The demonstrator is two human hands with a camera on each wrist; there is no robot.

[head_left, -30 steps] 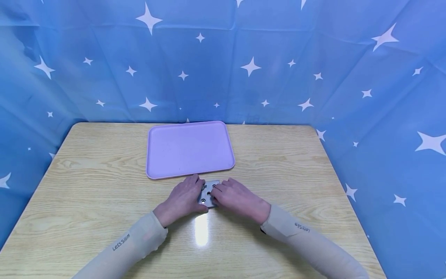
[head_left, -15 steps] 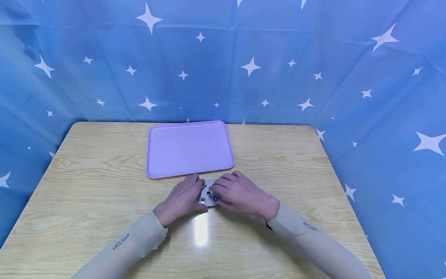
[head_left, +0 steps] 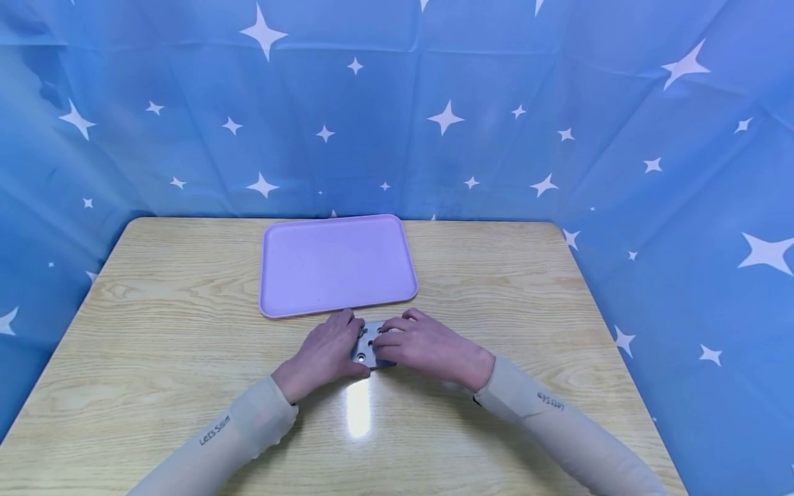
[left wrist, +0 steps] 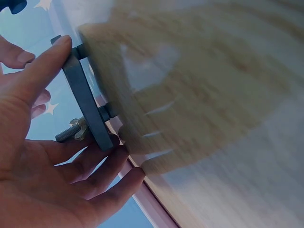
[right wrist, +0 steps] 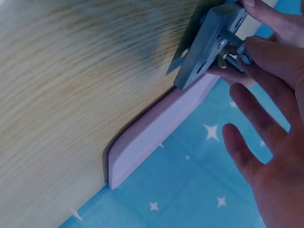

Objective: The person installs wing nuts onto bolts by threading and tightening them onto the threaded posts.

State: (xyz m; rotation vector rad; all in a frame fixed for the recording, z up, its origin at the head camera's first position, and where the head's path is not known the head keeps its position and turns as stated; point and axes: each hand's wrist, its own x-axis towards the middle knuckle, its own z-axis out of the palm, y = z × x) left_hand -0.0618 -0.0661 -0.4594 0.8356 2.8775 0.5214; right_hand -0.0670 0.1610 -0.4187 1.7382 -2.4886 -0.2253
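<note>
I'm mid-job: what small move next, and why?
Probably a slight turn by the right hand at the bolt: its fingertips close around that end, the left hand grips the metal plate, and another bolt already carries a wing nut.

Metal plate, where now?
In the head view, the metal plate is below and slightly left of centre, between the left hand and right hand, on the near side of the purple tray.
</note>
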